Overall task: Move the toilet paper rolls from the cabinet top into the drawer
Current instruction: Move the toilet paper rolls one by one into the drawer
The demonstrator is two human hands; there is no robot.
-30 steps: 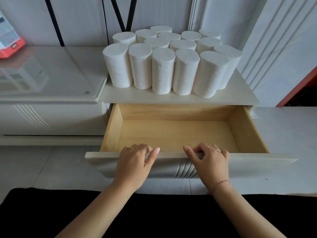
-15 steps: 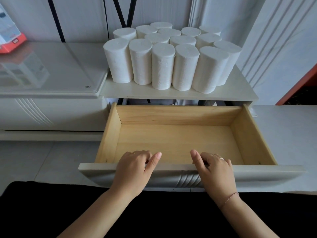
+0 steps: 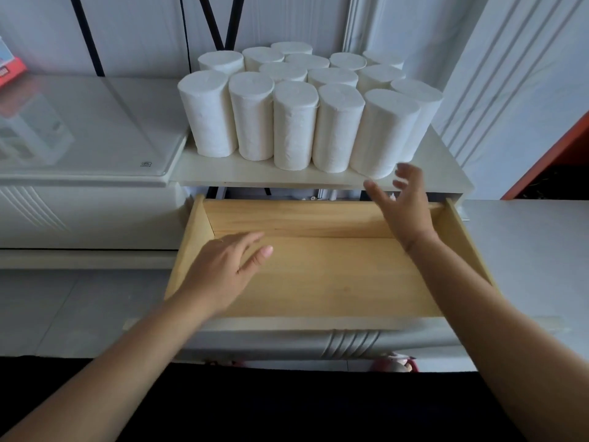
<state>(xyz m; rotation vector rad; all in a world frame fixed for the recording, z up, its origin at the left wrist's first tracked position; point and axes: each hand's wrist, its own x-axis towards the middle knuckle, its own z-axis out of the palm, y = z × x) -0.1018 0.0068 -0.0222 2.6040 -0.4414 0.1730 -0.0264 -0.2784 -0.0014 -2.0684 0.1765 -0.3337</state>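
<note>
Toilet paper rolls (image 3: 294,122) stand upright, packed together, on the white cabinet top (image 3: 255,175). Wooden drawer (image 3: 334,282) below is pulled out, nothing in it. Left hand (image 3: 223,269) hovers over the drawer, grip open, holding nothing. Right hand (image 3: 404,208) is raised just beside the nearest right-end roll, fingers spread, grip open and holding nothing.

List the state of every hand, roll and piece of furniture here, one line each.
drawer: pulled open, nothing in it.
toilet paper rolls: all upright, packed together on the cabinet top.
right hand: open, empty, close to the front right roll, not touching.
left hand: open, empty, over the drawer.
</note>
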